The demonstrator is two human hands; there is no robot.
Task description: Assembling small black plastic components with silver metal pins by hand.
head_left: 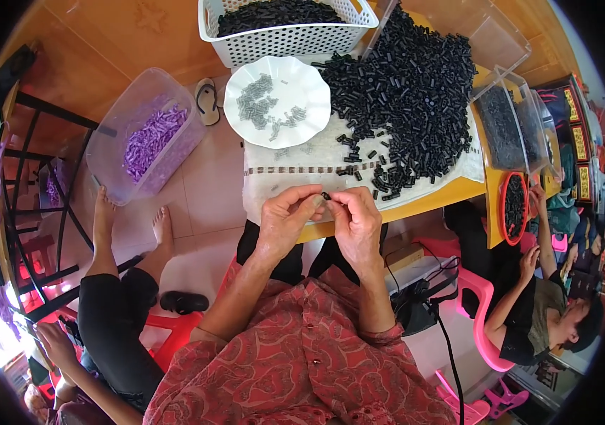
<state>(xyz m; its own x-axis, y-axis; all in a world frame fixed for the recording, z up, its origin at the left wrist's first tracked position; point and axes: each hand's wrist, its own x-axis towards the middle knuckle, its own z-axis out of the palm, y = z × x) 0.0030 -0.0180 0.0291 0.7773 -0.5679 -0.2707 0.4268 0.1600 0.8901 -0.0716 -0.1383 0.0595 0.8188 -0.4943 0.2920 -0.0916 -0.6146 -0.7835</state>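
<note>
Over the near edge of the table, my left hand (288, 223) and my right hand (357, 228) meet fingertip to fingertip. Both are closed in a pinch around a small black piece (326, 196), mostly covered by the fingers. Just beyond them lies a white cloth (267, 188) with a brown dashed stripe. On it stands a white scalloped plate (311, 81) holding many small clear, greyish pieces. A large heap of short black tube-like pieces (416, 92) spreads to the right of the plate, with several loose ones near my right hand.
Behind the plate stands a white perforated basket (288, 48) of black pieces. Clear boxes (504, 124) and a red-rimmed basket (505, 225) are at the right, near another person. A clear tub (108, 152) of purple pieces lies left, by a person's bare feet.
</note>
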